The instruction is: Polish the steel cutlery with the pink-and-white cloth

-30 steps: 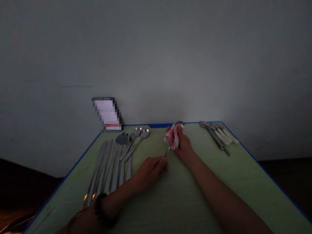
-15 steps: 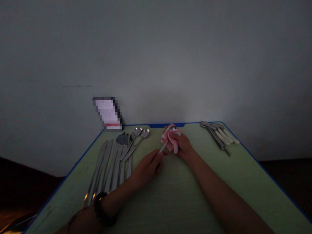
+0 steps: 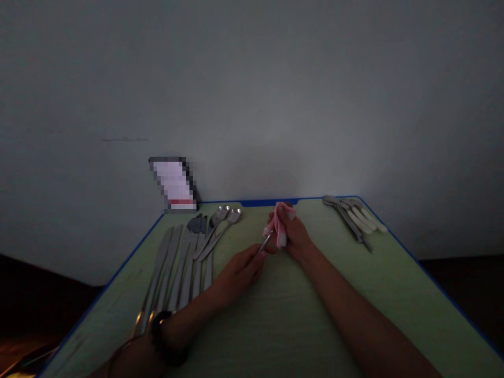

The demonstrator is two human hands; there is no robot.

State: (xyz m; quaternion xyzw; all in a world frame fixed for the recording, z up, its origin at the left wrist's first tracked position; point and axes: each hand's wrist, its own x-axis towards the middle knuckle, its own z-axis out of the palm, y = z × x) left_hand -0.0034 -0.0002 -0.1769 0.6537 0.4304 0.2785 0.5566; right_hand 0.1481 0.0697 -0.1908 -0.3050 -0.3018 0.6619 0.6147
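My left hand [image 3: 246,262] is closed around the handle of a metal spoon [image 3: 266,241], which points up and to the right. A pink cloth [image 3: 280,223] with paler edges is wrapped over the spoon's head, hiding it now. My right hand [image 3: 295,231] is closed on that cloth, thumb on top, pressing it about the spoon. Both hands are close together above the far middle of the table. Nearest to my left forearm lie several long silver table knives [image 3: 163,268], partly covered by the arm, and some small silver spoons [image 3: 220,231].
The pale green table [image 3: 299,325] has a blue rim and stands against a grey wall [image 3: 252,105]. A blurred-out phone [image 3: 174,184] leans at the back left corner. Dark-handled cutlery [image 3: 346,218] and white-handled cutlery [image 3: 362,216] lie at the back right.
My right hand has folded the cloth over the spoon's shiny head, which showed before. The thumb has moved up the cloth, and my left hand has shifted slightly.
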